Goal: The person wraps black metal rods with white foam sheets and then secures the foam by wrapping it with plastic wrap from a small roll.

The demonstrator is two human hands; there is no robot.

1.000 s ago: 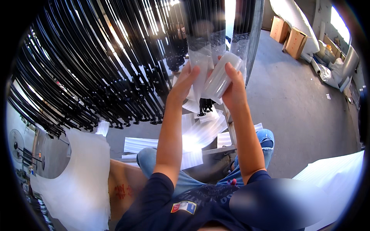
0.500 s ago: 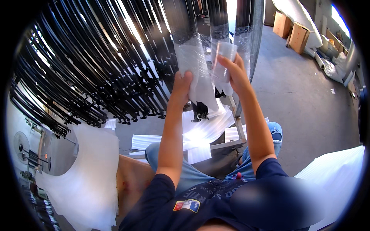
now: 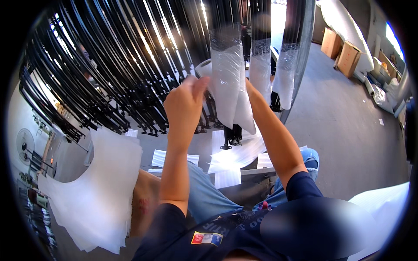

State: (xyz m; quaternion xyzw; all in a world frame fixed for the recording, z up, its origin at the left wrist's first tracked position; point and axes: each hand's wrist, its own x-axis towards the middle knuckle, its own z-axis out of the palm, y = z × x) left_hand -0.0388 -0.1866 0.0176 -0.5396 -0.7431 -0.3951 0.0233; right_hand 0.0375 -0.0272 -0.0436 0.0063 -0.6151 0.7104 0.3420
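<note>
A bundle of black bars hangs upright before me, its lower part wrapped in white foam sheet (image 3: 226,89) with shiny clear film (image 3: 226,52) around it. Left of the bundle, my left hand (image 3: 185,99) is raised with the thumb apart from bent fingers, and I see nothing in its grasp. Beside its thumb, the pale end of a clear film roll (image 3: 203,68) shows from behind the wrapping. My right hand (image 3: 250,87) reaches behind the bundle from the right; its fingers are hidden. Black bar ends (image 3: 232,137) stick out below the foam.
Many bare black bars (image 3: 113,74) hang in rows at left. Two more wrapped bundles (image 3: 260,65) hang at right beside a grey post (image 3: 300,56). Foam sheets (image 3: 235,152) lie below; a foam stack (image 3: 98,187) rests over a carton (image 3: 146,200). Brown boxes (image 3: 348,58) stand far right.
The film roll has gone from the bundle's right side to behind it, its end now showing at left. My right hand has moved behind the bundle; my left has come off the foam.
</note>
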